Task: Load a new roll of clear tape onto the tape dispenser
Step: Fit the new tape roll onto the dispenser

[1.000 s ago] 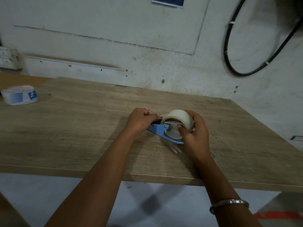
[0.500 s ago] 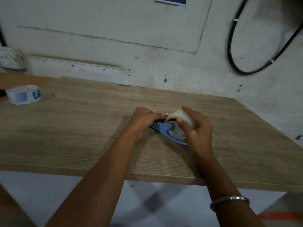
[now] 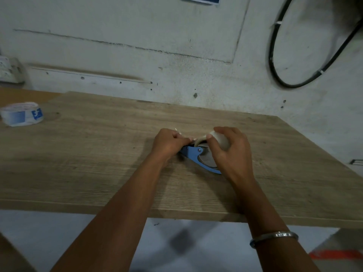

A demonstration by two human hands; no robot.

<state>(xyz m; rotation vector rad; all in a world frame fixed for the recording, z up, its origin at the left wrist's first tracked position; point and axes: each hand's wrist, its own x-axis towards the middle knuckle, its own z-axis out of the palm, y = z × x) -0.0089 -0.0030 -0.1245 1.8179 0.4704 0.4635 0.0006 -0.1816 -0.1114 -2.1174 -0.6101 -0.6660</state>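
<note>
A blue tape dispenser [image 3: 193, 154] lies on the wooden table [image 3: 98, 154] near its middle. A roll of clear tape [image 3: 220, 140] sits in the dispenser's round end. My right hand [image 3: 229, 150] is wrapped over the roll from the right, thumb on its near face. My left hand [image 3: 169, 144] is closed at the dispenser's narrow left end, pinching what looks like the loose clear tape end pulled from the roll. The dispenser's far side is hidden by both hands.
A second tape roll with a blue and white label [image 3: 21, 113] lies at the table's far left. A black cable loop [image 3: 290, 81] hangs on the wall at the right. The table's front edge [image 3: 176, 213] runs below my forearms.
My right hand has slid further over the top of the roll, covering more of it. The left hand stays pinched at the dispenser's left end. The camera has shifted slightly.
</note>
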